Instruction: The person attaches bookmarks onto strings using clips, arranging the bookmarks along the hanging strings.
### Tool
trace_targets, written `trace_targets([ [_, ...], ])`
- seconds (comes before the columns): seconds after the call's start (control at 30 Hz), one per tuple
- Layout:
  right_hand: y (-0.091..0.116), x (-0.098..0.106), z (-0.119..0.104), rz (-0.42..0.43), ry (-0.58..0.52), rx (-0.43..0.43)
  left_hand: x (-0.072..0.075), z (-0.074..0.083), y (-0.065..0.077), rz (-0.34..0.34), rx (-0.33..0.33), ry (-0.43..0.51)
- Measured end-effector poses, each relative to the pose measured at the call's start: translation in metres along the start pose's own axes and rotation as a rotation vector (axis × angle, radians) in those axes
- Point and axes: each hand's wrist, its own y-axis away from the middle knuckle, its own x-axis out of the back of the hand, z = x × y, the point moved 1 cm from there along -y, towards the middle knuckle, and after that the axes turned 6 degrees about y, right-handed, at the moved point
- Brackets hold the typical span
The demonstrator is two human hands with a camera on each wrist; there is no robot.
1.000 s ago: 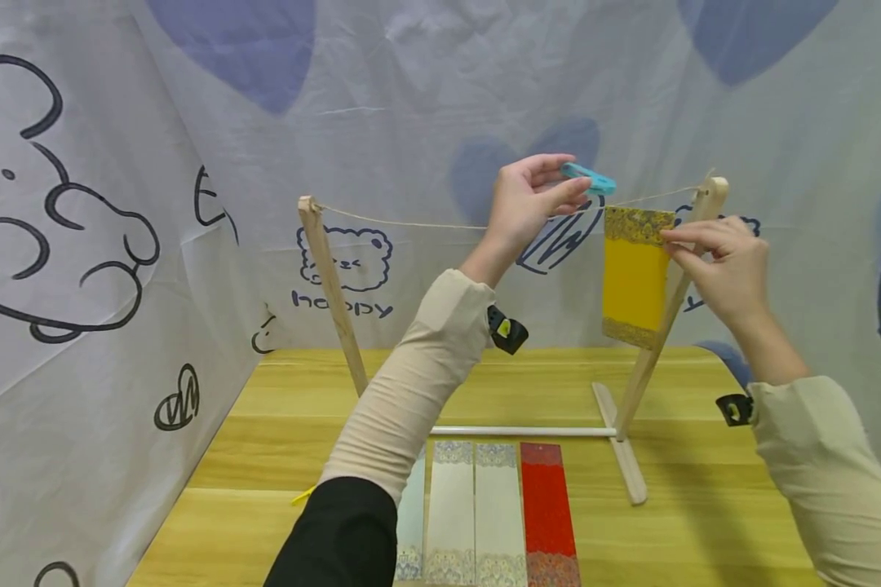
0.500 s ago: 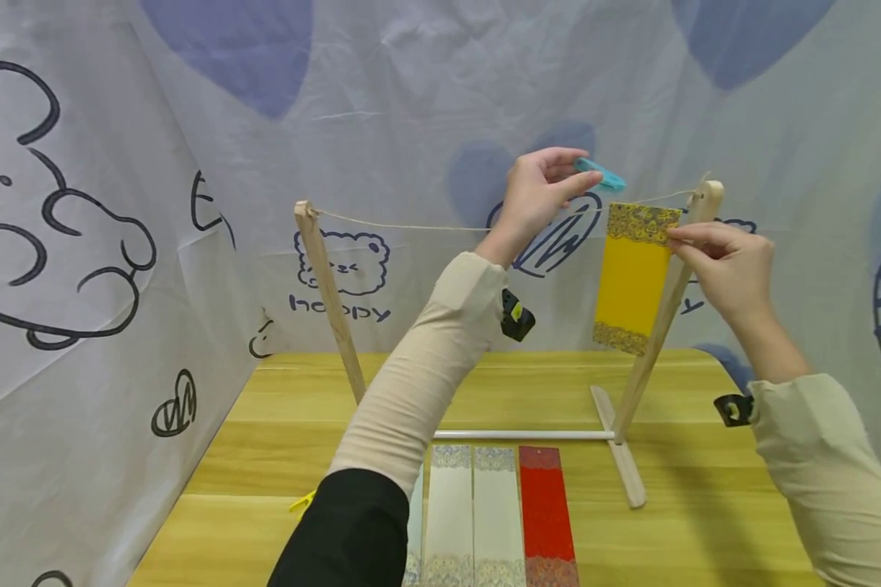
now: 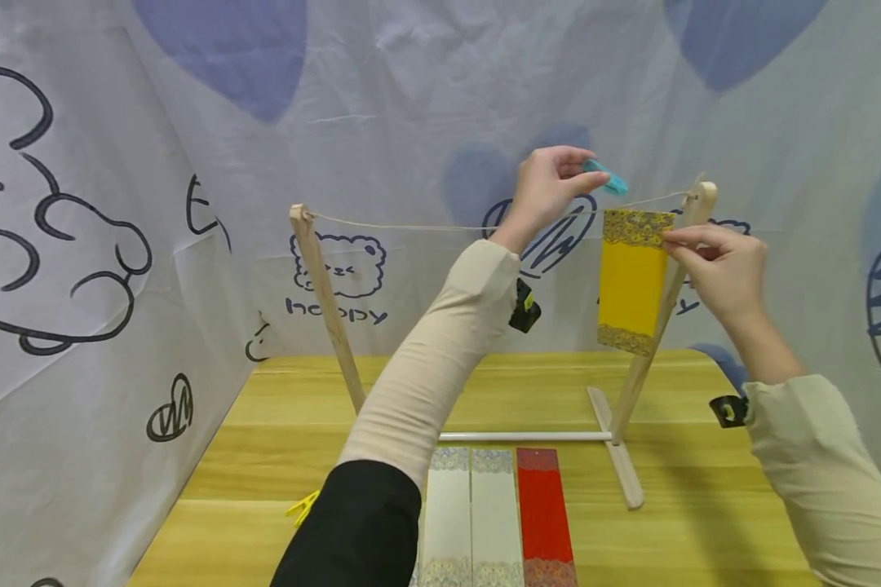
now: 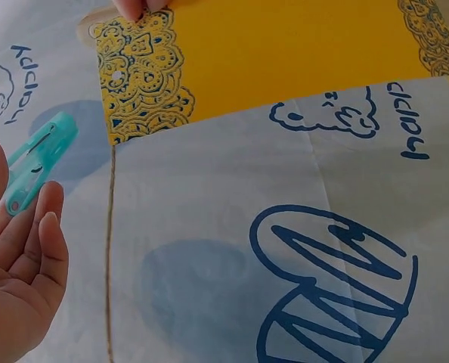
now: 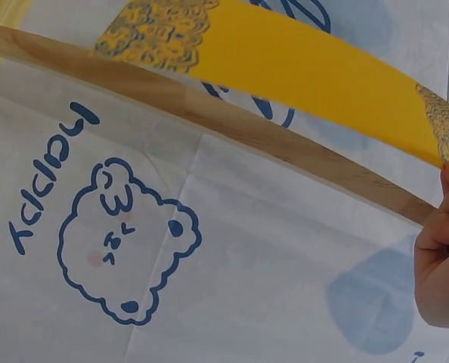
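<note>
My left hand (image 3: 551,191) pinches a turquoise clothespin (image 3: 606,177) between thumb and fingers, just above the string (image 3: 404,227) and left of a yellow card. In the left wrist view the clothespin (image 4: 44,160) points up toward the card's patterned end. With thumb and fingertips, my right hand (image 3: 723,265) pinches the upper right edge of the yellow card (image 3: 634,281), which hangs down by the string near the right post. Dark lace-like patterns band both ends of the card. In the right wrist view the card (image 5: 308,76) runs across in front of the wooden post (image 5: 209,113).
Two wooden posts, the left post (image 3: 328,306) and right post (image 3: 668,314), hold the string, with a white rod (image 3: 529,437) between them low down. On the table (image 3: 264,456) lie two whitish cards (image 3: 448,514), a red card (image 3: 545,514) and a yellow clothespin (image 3: 303,507).
My left hand has moved right with the clothespin, which now tilts more steeply downward near the card's top. My right hand still pinches the yellow card, which has swung slightly.
</note>
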Motion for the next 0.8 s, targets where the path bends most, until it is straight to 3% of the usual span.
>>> trace_targets([
  [0.33, 0.000, 0.000, -0.009, 0.005, 0.027, -0.142, -0.007, 0.000, -0.002, -0.023, -0.009, -0.114],
  [0.8, 0.000, 0.001, -0.010, 0.008, 0.057, -0.173, -0.022, 0.011, -0.006, 0.002, -0.033, -0.221],
])
